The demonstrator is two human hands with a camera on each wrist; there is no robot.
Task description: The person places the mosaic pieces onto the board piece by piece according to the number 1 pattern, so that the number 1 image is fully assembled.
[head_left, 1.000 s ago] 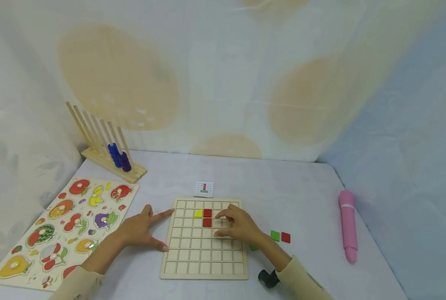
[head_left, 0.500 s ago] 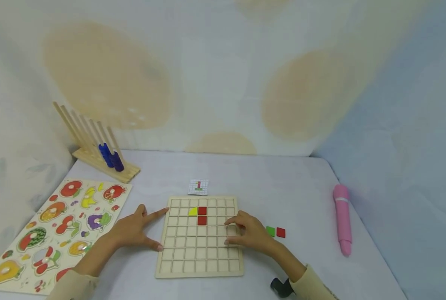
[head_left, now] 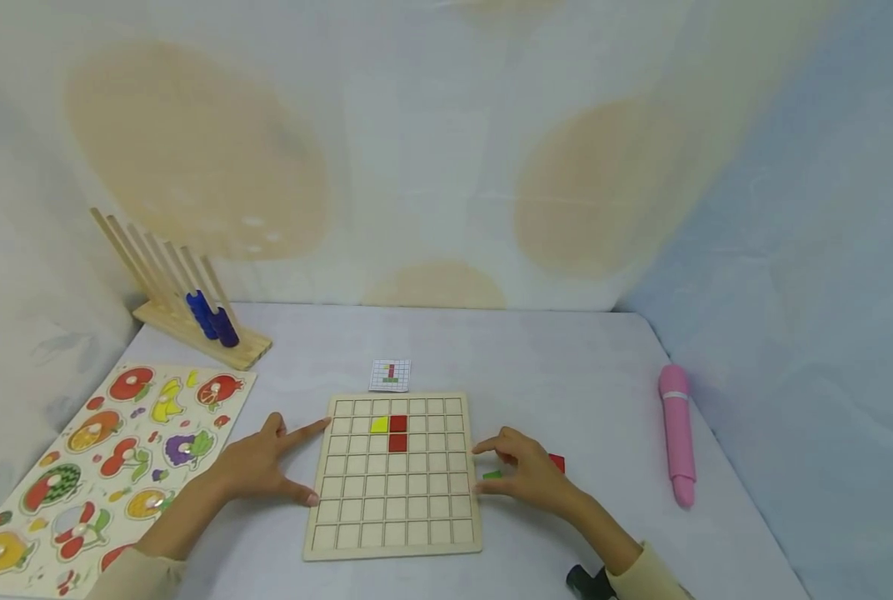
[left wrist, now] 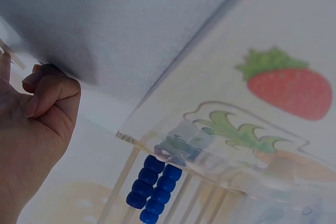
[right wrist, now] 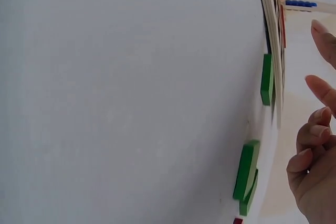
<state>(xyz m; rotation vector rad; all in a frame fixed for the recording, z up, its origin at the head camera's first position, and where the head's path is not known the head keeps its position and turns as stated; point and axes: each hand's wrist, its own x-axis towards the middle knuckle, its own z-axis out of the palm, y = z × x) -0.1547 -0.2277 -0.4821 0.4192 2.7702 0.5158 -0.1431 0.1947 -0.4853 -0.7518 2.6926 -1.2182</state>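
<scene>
I can see the left hand, some fingers curled, above the bench; nearby, a strawberry-printed board and blue beads on rods.

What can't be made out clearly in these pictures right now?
Head view: the red tile and a green tile, partly hidden by the right hand.
Head view: the black object, partly covered by the right sleeve and cut off by the bottom edge.
Head view: the pattern card, too small to count its squares reliably.
Left wrist view: the fruit puzzle board, cut off by the right edge.
</scene>
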